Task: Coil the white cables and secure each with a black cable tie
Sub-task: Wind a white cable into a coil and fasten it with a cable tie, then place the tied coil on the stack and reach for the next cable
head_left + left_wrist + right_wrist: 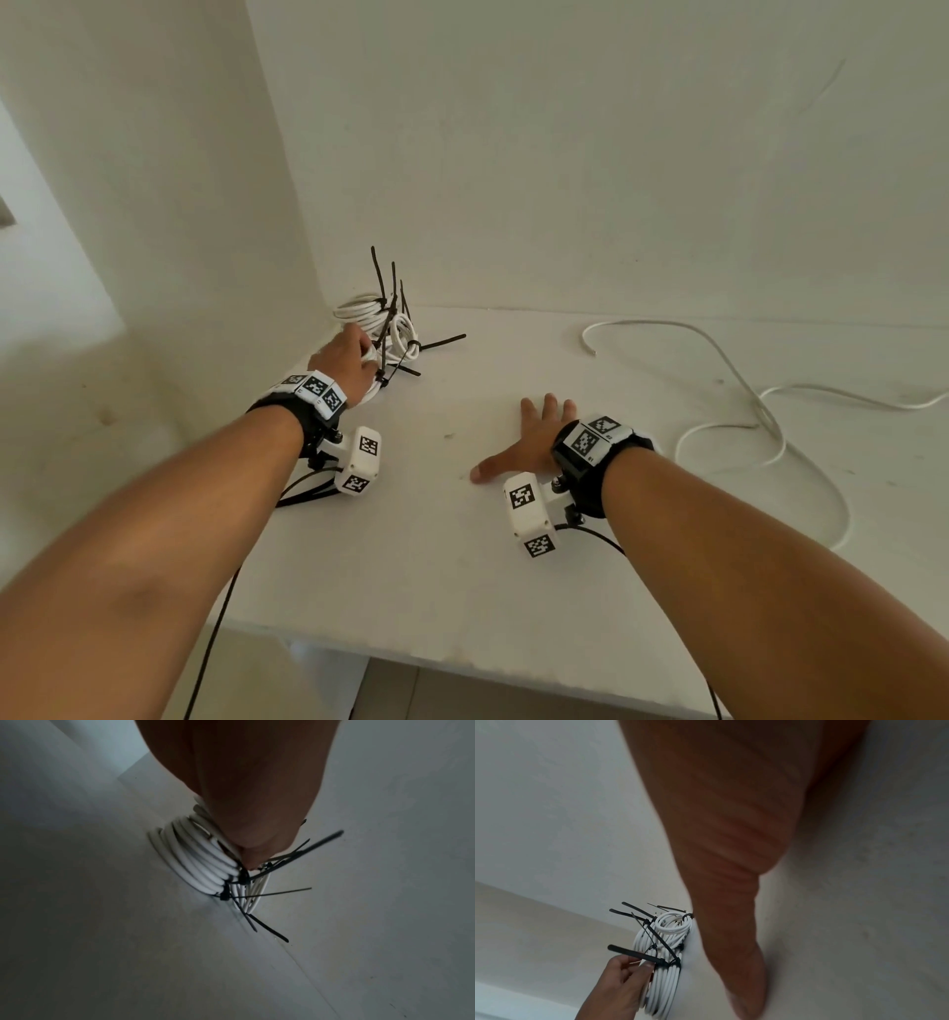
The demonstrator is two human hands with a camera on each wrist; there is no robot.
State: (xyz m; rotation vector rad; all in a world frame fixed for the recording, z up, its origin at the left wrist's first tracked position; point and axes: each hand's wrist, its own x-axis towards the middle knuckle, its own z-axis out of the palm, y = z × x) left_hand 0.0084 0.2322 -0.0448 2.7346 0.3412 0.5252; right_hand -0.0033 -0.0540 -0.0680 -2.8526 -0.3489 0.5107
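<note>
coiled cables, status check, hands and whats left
Left hand grips a tied coil at the corner pile. Right hand flat, open on table. One loose cable still uncoiled, right side.

The left hand (618, 983) grips the tied white cable coils (664, 979) beside the right hand's (731, 862) outstretched thumb.

No readable words, brands or numbers anywhere. Only signs: black-and-white square coded markers on left wristband (314, 388) and right wristband (590, 439), behind knuckles; same kind on white camera block under left wrist (359, 460) and white camera block under right wrist (529, 514). Tiny print beside one right-wristband marker, too small to read.
</note>
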